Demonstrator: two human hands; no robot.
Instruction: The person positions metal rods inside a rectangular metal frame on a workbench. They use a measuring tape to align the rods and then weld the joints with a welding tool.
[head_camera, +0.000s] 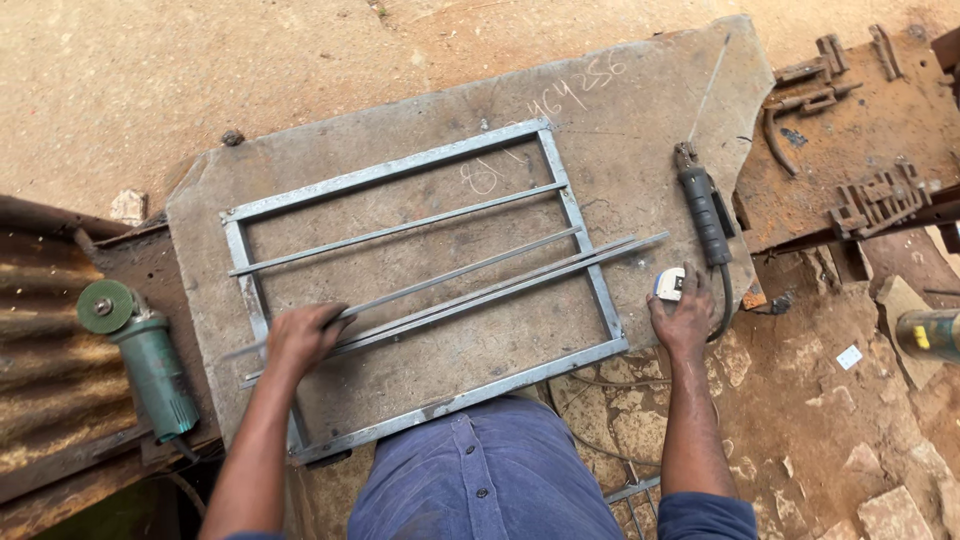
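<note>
- At the far left, on corrugated sheet beside the slab (420, 130), a green angle grinder (150, 360) is lying idle, well apart from both hands.
- On the slab, the left hand (300, 335) is curling its fingers around the near ends of loose steel rods (480, 292), which are lying slantwise across the rectangular metal frame (575, 215).
- This looks like the laying-out step: the rods are being placed as cross-bars, still bunched and uneven.
- The next move, I judge, is calling for spreading them parallel and holding them steady.
- At the right edge, the right hand (685, 320) is resting with fingers bent onto a small white-and-blue object (669, 284), just beside the black welding electrode holder (705, 210).
</note>
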